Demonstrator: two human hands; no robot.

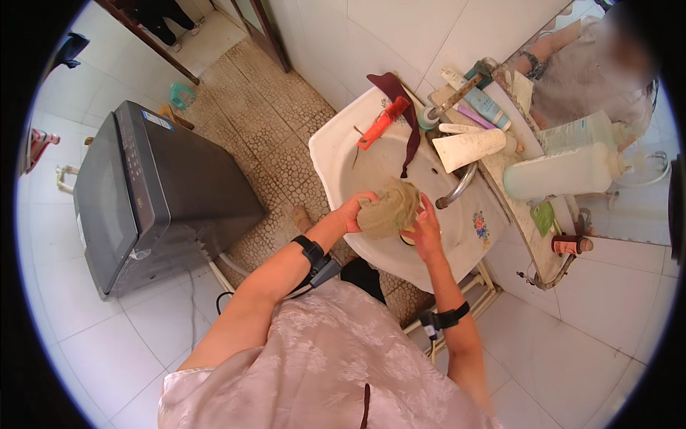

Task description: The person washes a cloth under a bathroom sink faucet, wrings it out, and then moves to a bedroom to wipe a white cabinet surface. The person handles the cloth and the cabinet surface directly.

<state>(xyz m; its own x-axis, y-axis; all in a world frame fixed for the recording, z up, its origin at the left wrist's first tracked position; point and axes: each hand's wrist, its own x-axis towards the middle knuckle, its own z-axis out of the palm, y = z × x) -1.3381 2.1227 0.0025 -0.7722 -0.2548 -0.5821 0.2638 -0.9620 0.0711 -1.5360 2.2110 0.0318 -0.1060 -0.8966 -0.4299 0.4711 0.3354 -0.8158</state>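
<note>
My left hand [352, 212] grips one side of a crumpled, olive-beige cloth [387, 210] over the white ceramic washbasin [335, 166]. At the cloth's other side is my right hand [427, 228], its fingers spread and touching the edge of the bundle. A small yellowish round thing, partly hidden, shows under the right hand in the basin. On the basin's far side lie a red brush [381, 124] and a dark maroon strip of cloth [411, 123] that hangs down into the bowl. The curved metal faucet [458, 187] stands to the right of the hands.
A cluttered shelf [514, 214] holds tubes, a large bottle [563, 174] and a green scraper-like item [543, 219] below a mirror. A dark washing machine [187, 177] stands at the left. A teal jug [182, 96] is on the floor; a person's legs [163, 21] show in the doorway.
</note>
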